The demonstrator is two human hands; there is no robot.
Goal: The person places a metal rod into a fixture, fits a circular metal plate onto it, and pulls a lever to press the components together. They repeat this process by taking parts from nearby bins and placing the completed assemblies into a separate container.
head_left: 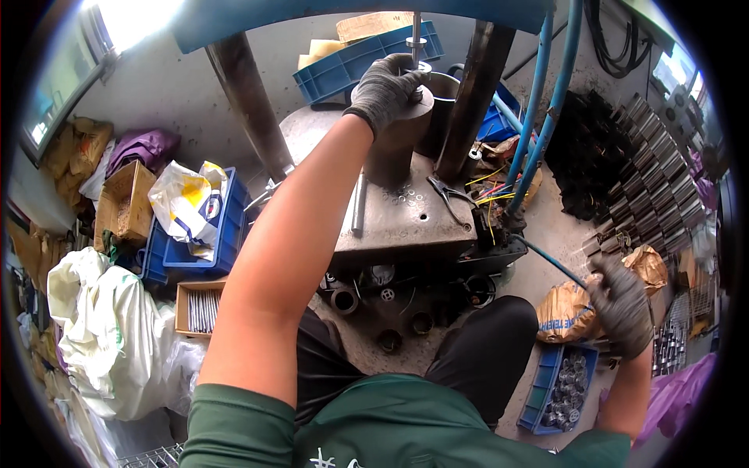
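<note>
My left hand [386, 93], in a grey glove, reaches over the top of an upright metal cylinder [398, 148]. Its fingers close at a small shiny metal ring [423, 68], right under a vertical steel rod [417, 35] with a flange; the palm hides part of it. Out to the right, my gloved right hand [622, 306] is slightly blurred and closes around the end of a blue lever [554, 261] coming from the machine. On the machine's metal table [390, 234] lie a steel bar [359, 204], several small rings [406, 195] and pliers [449, 196].
Two dark columns [248, 101] flank the cylinder beneath a blue crossbeam [343, 17]. Blue hoses [558, 101] hang at right, before stacked metal tubes [655, 171]. A blue bin [538, 390] of metal parts stands at lower right. Left are a cardboard box [181, 308] and white sacks [101, 335].
</note>
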